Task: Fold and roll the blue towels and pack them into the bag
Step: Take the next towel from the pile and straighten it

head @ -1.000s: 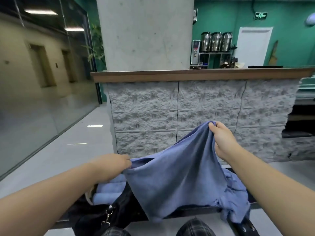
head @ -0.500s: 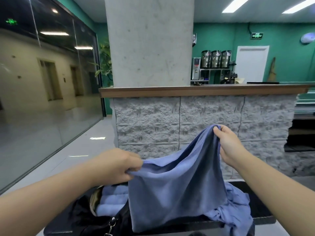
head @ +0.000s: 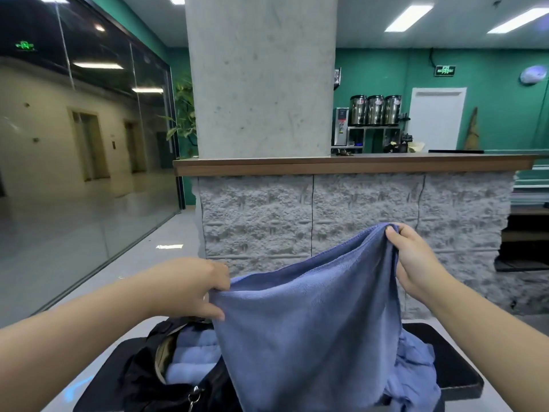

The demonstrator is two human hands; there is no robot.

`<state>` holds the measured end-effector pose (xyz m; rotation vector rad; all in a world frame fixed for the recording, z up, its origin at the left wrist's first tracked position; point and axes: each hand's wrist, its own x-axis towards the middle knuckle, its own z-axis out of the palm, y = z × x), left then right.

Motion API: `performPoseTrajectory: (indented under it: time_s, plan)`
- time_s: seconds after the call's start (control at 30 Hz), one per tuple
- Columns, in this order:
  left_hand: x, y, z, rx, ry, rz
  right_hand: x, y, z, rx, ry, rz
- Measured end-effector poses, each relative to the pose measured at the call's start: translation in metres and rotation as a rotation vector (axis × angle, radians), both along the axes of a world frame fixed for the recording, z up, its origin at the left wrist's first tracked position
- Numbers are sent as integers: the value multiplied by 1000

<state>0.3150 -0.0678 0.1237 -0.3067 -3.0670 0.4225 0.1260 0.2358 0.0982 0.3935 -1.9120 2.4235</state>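
Stone-faced counter [head: 356,221] behind, left hand [head: 193,288] and right hand [head: 414,260] each pinch a corner of a blue towel [head: 309,331] hanging unfolded above the black bag [head: 148,382], rolled towels [head: 190,355] already inside, crumpled ones [head: 416,373] beside it waiting.

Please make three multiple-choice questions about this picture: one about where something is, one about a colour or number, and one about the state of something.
1. Where do the rolled towels lie?
A. inside the open black bag
B. on the wooden counter
C. on the floor by the glass wall

2. How many metal urns stand behind the counter?
A. one
B. three
C. five

3. How is the lifted towel held?
A. by one hand only
B. spread between both hands
C. rolled tight in both hands

Answers:
1 A: the rolled towels show in the mouth of the bag.
2 B: three urns stand side by side.
3 B: the left hand and right hand pinch the towel, which hangs open.
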Motion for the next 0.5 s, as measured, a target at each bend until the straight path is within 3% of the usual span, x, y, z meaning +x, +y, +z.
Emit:
performPoseTrajectory:
  time_s: [0.07,0.2,0.27,0.37,0.5]
  plan:
    - [0,-4,-3,236,9,10,-1,1,-1,12,-8,-24]
    - [7,5,-8,898,-62,88,-4,2,-6,17,-37,-46]
    - [10,12,-9,1076,-99,116,-5,1,-9,30,-45,-54]
    - [9,16,-11,1137,-123,103,-3,-2,-11,43,-52,-50]
    - [8,15,-12,1016,-47,85,-2,-4,-15,51,-44,-46]
